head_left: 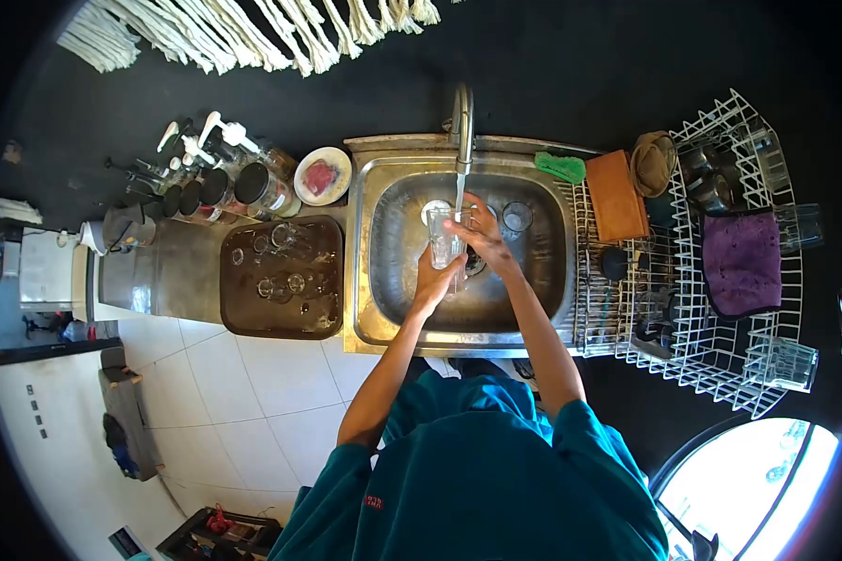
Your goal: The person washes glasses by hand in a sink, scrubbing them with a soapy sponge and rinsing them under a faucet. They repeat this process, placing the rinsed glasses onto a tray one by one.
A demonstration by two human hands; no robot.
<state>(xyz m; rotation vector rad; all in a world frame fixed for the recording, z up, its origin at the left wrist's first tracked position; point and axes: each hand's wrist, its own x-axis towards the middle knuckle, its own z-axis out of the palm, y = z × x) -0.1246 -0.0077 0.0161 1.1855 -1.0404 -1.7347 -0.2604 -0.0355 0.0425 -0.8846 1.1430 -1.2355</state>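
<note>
A clear drinking glass [442,245] is held over the sink [398,299], below the tap [464,131], which runs a stream of water. My left hand [436,282] is closed around the lower part of the glass. My right hand [483,234] curls against its upper right side, fingers touching the rim area and wet by the stream. Behind my hands, on the sink floor, sit another clear glass [516,217] and a white round piece [433,209] partly hidden by the held glass.
Left of the sink, a brown tray [285,323] carries several small glasses. A plate [341,178] with a pink pad, jars [262,187] and pump bottles stand behind it. On the right are a green sponge [559,167], a brown cloth [616,196], a wire rack [711,346] and a purple cloth [741,262].
</note>
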